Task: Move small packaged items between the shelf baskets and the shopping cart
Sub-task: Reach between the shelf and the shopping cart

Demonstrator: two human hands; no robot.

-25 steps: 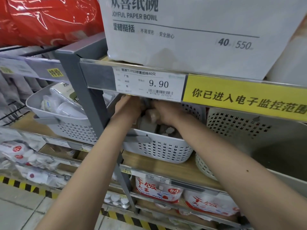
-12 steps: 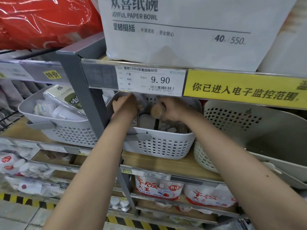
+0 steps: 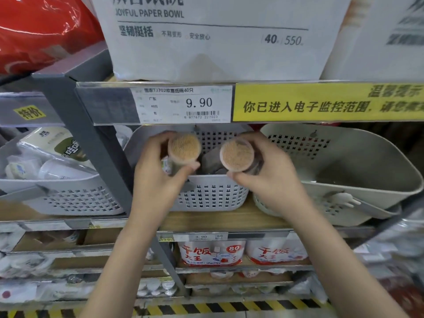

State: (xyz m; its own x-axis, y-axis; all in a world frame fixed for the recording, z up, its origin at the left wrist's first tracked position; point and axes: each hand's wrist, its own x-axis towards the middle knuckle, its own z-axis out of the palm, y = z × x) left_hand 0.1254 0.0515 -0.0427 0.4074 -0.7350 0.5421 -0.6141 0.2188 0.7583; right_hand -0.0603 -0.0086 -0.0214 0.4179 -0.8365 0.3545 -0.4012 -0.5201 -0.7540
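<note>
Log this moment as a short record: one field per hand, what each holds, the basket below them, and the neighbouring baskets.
left hand: left hand grips a round toothpick tub, end facing the camera
right hand: right hand grips a second toothpick tub
position: both tubs are above the middle white basket
right basket: beige basket, tilted, contents not visible
left basket: grey basket with wrapped packs
price tag: 9.90

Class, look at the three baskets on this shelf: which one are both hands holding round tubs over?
The middle basket, white with small perforations. The left hand and right hand each hold a tub above it; the left basket and right basket have no hands over them.
</note>
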